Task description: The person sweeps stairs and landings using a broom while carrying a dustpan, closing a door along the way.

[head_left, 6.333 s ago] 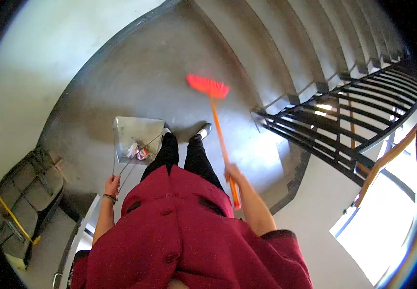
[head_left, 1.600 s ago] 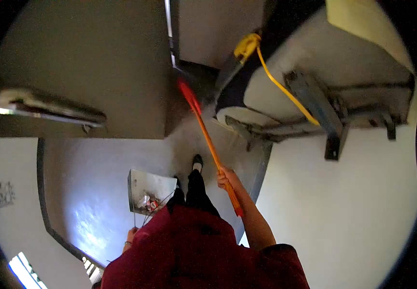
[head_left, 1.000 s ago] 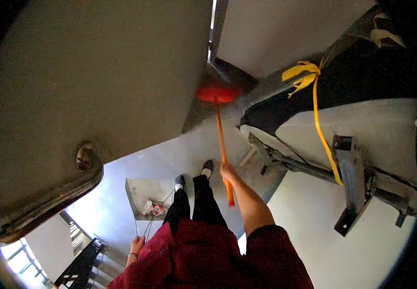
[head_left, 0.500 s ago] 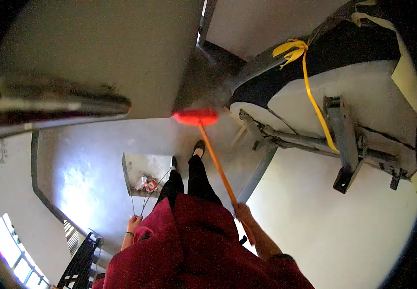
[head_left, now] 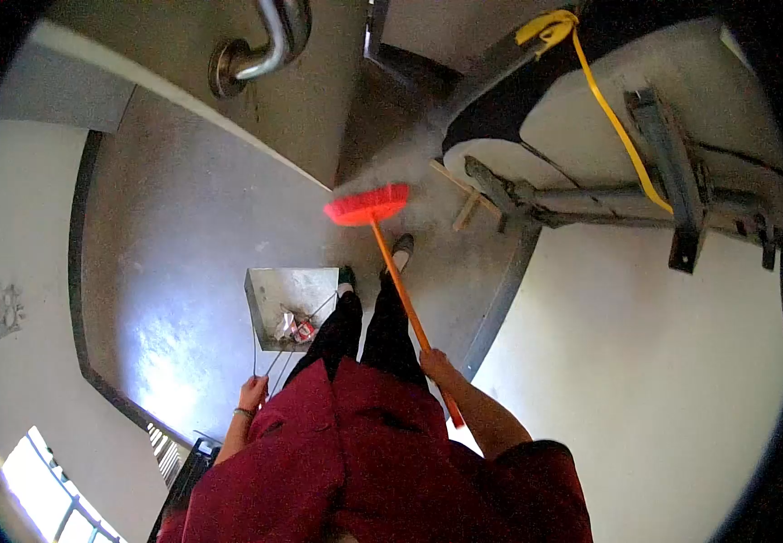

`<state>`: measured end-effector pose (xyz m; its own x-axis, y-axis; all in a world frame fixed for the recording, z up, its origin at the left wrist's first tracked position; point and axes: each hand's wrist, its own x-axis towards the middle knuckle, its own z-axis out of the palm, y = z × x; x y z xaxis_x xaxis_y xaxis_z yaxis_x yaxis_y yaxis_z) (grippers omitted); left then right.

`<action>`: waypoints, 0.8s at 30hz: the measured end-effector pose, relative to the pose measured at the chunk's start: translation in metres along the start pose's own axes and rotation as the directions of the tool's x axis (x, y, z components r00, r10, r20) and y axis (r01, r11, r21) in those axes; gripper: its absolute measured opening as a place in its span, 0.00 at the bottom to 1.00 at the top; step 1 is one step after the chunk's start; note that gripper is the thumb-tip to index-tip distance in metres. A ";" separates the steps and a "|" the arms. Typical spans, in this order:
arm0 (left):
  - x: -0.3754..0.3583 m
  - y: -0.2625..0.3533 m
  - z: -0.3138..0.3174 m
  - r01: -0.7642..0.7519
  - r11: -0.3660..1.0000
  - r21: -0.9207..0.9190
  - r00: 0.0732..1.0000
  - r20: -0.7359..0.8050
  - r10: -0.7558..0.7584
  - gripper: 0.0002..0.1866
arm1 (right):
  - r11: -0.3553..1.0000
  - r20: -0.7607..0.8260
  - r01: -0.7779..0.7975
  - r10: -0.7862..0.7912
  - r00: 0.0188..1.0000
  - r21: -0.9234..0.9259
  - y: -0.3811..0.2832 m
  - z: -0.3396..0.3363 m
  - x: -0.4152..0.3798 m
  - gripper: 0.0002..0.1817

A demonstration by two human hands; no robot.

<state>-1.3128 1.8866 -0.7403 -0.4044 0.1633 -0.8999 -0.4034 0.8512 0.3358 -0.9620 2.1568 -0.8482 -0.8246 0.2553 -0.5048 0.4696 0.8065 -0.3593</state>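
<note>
My right hand (head_left: 436, 364) is wrapped round the orange handle of a broom (head_left: 390, 271). Its red bristle head (head_left: 367, 205) lies on the floor ahead of my feet, close to the lower corner of a grey panel. On the left, my left hand (head_left: 253, 393) grips the thin wire handle of a metal dustpan (head_left: 265, 297). The pan hangs or rests low beside my left foot, its open side up. Some crumpled red and white litter (head_left: 297, 328) lies inside it.
A grey panel (head_left: 319, 100) with a curved metal handrail (head_left: 287, 36) stands ahead. At upper right is a metal frame (head_left: 582, 204) with a yellow ribbon (head_left: 604, 95) tied on. Pieces of wood (head_left: 466, 210) lie beneath it. White walls (head_left: 627, 344) flank the floor (head_left: 192, 262).
The view has shifted, and the handrail now shows as a bent end on a round mount. My right foot has stepped forward; broom and dustpan stay in my hands.
</note>
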 end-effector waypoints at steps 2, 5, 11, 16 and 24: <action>0.017 -0.004 -0.006 -0.003 0.998 -0.060 1.000 0.022 0.004 0.13 | 0.917 0.216 -0.278 0.221 0.951 0.286 -0.016 -0.035 -0.038 0.19; 0.035 0.005 -0.012 -0.005 0.998 -0.070 0.999 0.045 0.008 0.12 | 0.555 0.559 -0.705 0.444 0.700 0.441 -0.039 -0.114 -0.067 0.21; 0.056 -0.017 -0.025 -0.086 0.982 0.169 0.994 0.083 0.073 0.13 | 0.411 0.253 -0.703 0.729 0.636 0.580 -0.029 -0.033 -0.062 0.30; 0.059 -0.023 -0.040 -0.148 0.982 0.118 0.982 0.136 0.132 0.13 | 0.091 0.405 -0.626 0.688 0.602 0.775 0.003 -0.006 0.020 0.25; 0.074 -0.038 -0.050 -0.182 0.959 0.218 0.982 -0.010 0.189 0.15 | 0.025 0.487 -0.697 0.697 0.526 0.717 -0.116 0.134 -0.034 0.27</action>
<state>-1.3686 1.8417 -0.8056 -0.4817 0.3161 -0.8173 -0.1340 0.8952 0.4251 -0.9468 1.9830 -0.8944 0.0469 0.4364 -0.8985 0.8125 -0.5399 -0.2199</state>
